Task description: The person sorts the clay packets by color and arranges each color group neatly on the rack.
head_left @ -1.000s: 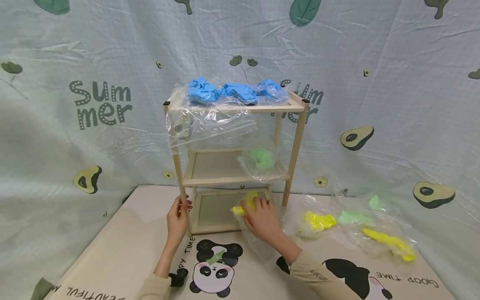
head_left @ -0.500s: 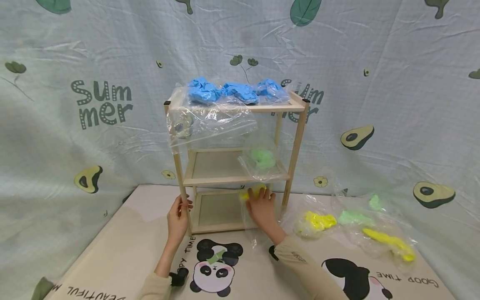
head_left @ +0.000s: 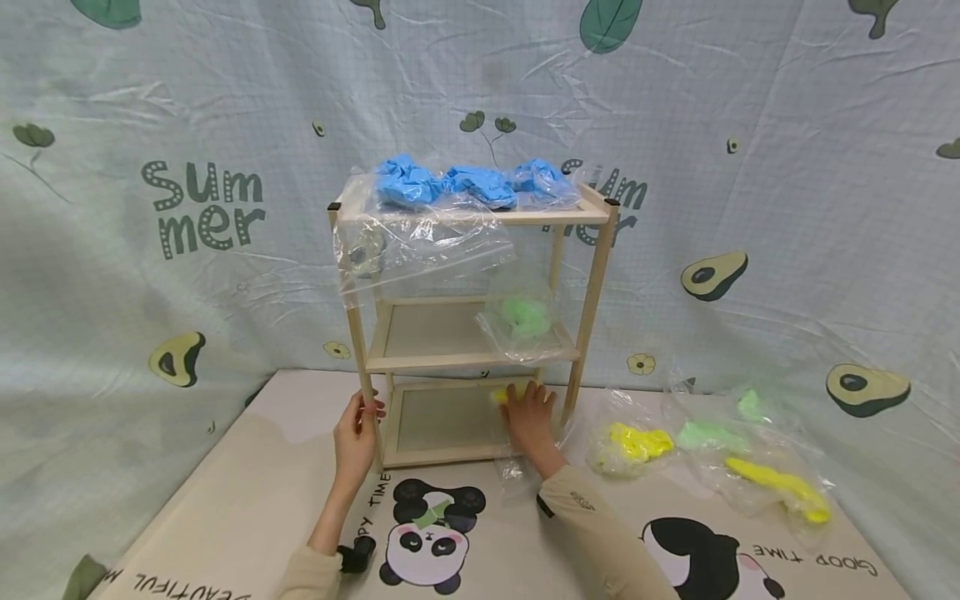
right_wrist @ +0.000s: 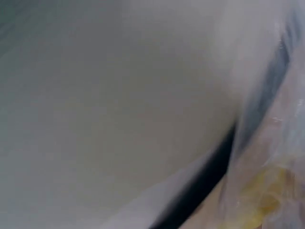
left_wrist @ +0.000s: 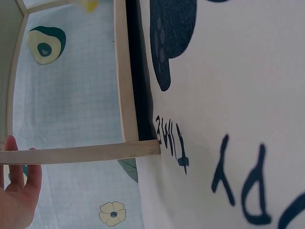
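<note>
A small three-tier wooden shelf rack [head_left: 472, 362] stands on the printed cloth. With fingers curled behind it, my left hand [head_left: 355, 433] holds the rack's front left leg [head_left: 356, 337]; the left wrist view shows those fingers wrapped past the leg [left_wrist: 81, 153]. At the right side of the bottom tier, my right hand [head_left: 531, 423] grips a clear plastic bag [head_left: 517, 473] with a soft yellow lump [head_left: 501, 397] inside. Most of that lump is hidden under the fingers, and the bag's loose end hangs over the front rail. The right wrist view is blurred, with some yellow [right_wrist: 262, 195] behind plastic.
Several bagged blue lumps [head_left: 480, 185] lie on the top tier, one clear bag [head_left: 427, 250] drooping over its front. A bagged green lump [head_left: 527, 317] sits on the middle tier. To the right are bagged yellow [head_left: 637, 442] and green [head_left: 708, 435] lumps and a long yellow piece [head_left: 776, 486].
My right hand has carried the yellow-filled bag rightward and into the right part of the bottom tier. My left hand has stayed on the leg.
</note>
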`<act>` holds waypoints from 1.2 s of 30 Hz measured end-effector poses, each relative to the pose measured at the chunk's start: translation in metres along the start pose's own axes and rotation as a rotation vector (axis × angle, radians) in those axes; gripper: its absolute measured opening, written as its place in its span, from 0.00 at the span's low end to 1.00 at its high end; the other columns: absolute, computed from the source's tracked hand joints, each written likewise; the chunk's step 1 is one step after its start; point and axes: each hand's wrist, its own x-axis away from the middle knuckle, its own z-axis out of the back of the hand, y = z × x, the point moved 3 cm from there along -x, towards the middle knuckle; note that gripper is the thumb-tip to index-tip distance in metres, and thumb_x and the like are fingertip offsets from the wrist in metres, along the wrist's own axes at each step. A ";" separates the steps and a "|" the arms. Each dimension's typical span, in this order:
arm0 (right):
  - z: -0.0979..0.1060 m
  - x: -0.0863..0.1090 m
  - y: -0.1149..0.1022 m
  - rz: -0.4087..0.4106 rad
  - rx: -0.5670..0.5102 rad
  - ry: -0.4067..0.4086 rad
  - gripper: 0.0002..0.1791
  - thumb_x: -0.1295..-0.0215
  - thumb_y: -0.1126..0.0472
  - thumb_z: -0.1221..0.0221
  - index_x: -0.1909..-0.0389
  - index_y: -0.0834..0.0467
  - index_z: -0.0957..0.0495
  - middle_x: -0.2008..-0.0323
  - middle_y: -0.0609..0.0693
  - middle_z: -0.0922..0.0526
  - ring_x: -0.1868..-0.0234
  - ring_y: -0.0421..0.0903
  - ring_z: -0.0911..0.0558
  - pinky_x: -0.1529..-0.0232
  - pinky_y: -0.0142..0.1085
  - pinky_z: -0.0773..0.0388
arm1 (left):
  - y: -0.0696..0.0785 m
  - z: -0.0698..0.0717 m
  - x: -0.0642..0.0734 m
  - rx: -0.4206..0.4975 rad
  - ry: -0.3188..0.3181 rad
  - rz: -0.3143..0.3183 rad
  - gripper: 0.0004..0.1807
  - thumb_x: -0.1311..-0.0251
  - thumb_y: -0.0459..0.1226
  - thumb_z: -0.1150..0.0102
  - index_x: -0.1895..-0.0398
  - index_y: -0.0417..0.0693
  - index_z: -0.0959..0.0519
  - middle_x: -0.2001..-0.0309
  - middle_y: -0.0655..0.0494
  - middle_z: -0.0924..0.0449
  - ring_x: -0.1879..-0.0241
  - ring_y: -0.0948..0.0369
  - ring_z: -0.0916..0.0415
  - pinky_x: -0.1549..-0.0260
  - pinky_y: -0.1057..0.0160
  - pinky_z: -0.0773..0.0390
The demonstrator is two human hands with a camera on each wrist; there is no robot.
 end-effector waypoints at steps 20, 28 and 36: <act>0.036 0.025 0.023 0.400 -0.073 -0.469 0.27 0.51 0.54 0.42 0.46 0.55 0.31 0.44 0.57 0.30 0.47 0.57 0.29 0.51 0.56 0.35 | 0.003 0.000 -0.001 0.005 -0.002 -0.001 0.10 0.40 0.25 0.56 0.57 0.27 0.29 0.69 0.35 0.24 0.72 0.70 0.27 0.72 0.72 0.27; 0.032 0.037 0.025 0.410 -0.067 -0.488 0.34 0.45 0.42 0.45 0.40 0.55 0.36 0.39 0.61 0.35 0.46 0.56 0.29 0.47 0.52 0.35 | 0.003 0.000 -0.001 0.011 0.003 0.004 0.11 0.39 0.26 0.56 0.57 0.26 0.29 0.69 0.34 0.24 0.72 0.71 0.27 0.73 0.75 0.28; 0.019 0.033 0.017 0.290 -0.075 -0.523 0.36 0.43 0.37 0.50 0.39 0.56 0.37 0.38 0.61 0.37 0.45 0.57 0.30 0.50 0.53 0.35 | -0.001 0.000 0.000 0.009 0.005 -0.020 0.11 0.40 0.25 0.56 0.57 0.25 0.29 0.69 0.33 0.25 0.72 0.72 0.27 0.74 0.76 0.29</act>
